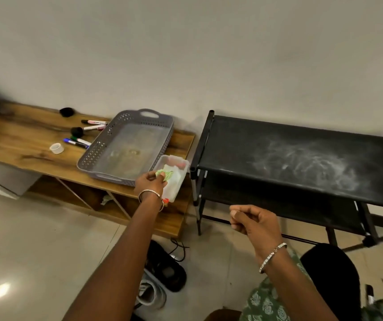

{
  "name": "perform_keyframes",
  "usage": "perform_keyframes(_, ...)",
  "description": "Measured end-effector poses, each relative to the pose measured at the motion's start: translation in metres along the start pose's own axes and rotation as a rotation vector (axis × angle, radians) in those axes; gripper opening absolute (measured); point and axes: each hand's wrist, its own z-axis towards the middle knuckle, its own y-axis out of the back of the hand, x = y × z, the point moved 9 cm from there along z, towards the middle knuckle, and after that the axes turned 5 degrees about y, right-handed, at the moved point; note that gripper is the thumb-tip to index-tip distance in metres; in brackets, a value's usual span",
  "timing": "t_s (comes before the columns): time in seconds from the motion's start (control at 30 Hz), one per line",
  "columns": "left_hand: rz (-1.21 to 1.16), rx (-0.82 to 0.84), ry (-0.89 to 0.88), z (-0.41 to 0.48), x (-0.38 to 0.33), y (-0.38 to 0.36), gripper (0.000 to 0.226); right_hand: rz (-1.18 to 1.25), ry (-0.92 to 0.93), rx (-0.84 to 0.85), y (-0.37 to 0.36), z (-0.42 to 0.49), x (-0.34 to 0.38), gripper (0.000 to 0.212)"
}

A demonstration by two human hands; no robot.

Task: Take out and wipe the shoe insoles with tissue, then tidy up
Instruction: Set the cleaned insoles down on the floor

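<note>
My left hand [150, 183] reaches over the wooden table's right end and pinches a green and white tissue [166, 174] over a clear plastic box [178, 181] with a red clip. My right hand [254, 222] hovers in the air in front of the black shoe rack [301, 158], fingers curled and holding nothing. On the floor under my left arm lie a black shoe [169, 269] and a grey and white shoe [151, 295]. No insole is visible.
A grey perforated tray [107, 144] sits on the wooden table [23, 140], next to several markers [86, 135] and a tape roll [57, 148]. The rack's top shelf is dusty. A black cable [180, 249] trails on the tiled floor.
</note>
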Motion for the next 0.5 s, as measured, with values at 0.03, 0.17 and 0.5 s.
perform_keyframes(0.03,0.056,-0.012,-0.002,0.006,-0.001,-0.003,0.016,-0.005,-0.007,-0.010,0.003,0.003,-0.002,0.010)
perform_keyframes(0.17,0.234,-0.021,-0.042,0.007,-0.007,-0.013,0.025,-0.005,-0.021,-0.036,0.017,0.009,-0.006,0.009)
perform_keyframes(0.5,0.377,-0.144,-0.420,-0.107,-0.038,-0.034,0.046,0.125,-0.009,-0.094,0.055,0.003,0.005,0.007)
